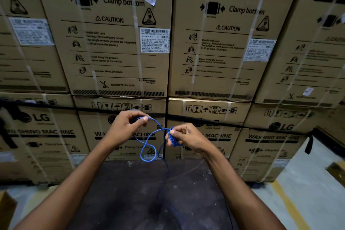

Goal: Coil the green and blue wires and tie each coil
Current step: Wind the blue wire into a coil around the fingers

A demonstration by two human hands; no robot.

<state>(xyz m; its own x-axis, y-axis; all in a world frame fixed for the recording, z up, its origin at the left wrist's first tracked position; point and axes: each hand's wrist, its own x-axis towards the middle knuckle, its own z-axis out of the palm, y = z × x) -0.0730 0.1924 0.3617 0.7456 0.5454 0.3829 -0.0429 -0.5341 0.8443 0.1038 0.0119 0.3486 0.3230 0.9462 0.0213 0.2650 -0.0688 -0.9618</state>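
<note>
Right hand [183, 136]: grips the blue coil [173, 139].
Left hand [127, 125]: pinches the wire [149, 144], slack looping between, hanging downward.

Stacked cardboard washing-machine boxes [119, 43] fill the view from nine through twelve to three o'clock, bound with pale straps [137, 30] and bearing white barcode labels [154, 40]. A dark floor patch [141, 192] lies at six o'clock, a yellow floor stripe [291, 205] at four.
</note>
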